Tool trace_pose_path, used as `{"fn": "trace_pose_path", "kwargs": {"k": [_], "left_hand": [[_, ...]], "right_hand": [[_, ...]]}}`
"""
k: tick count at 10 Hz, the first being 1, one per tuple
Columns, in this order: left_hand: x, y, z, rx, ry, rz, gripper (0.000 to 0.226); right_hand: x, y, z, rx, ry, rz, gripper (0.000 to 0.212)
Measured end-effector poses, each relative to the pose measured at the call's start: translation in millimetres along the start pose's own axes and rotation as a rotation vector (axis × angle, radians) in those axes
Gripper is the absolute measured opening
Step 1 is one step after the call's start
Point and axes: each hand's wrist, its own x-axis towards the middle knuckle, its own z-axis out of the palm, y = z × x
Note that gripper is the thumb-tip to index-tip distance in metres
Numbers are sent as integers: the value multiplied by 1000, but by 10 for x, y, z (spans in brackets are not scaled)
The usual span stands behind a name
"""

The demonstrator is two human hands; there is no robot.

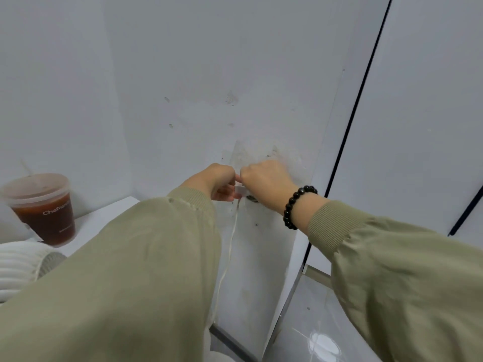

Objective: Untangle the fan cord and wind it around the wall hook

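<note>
Hanging almost straight down from the place where the two hands meet, the thin white fan cord [232, 239] runs along the pale grey plaster wall [209, 87] and goes out of sight behind the left sleeve. Its long axis is vertical, and its top end is a small white piece just between the hands. The left hand [220, 182] has its fingers curled around this top end and pinches it from the left side. The right hand [266, 180] is clenched with its back to the camera and touches the left one. I cannot tell whether it holds the cord, because its fingers are hidden. Just under the right hand there is a small dark-grey round piece, probably the wall hook [252, 198]. It lies directly beside the cord end and is nearer to the right hand. In my judgement the coming move is to lead the cord around this hook. Well to the left of the left hand, a clear plastic cup with a lid [43, 207] holds dark brown tea and stands on a white ledge [104, 218].
</note>
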Motion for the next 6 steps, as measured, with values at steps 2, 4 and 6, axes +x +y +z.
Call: {"fn": "trace_pose_path", "kwargs": {"k": [2, 4, 6], "left_hand": [[-109, 24, 25, 130, 56, 25, 25], [-299, 140, 13, 450, 18, 63, 36], [-498, 163, 10, 762, 161, 275, 46]], "right_hand": [[-111, 224, 82, 534, 38, 296, 24], [-382, 178, 222, 712, 174, 448, 23], [-530, 217, 147, 747, 282, 465, 35]]}}
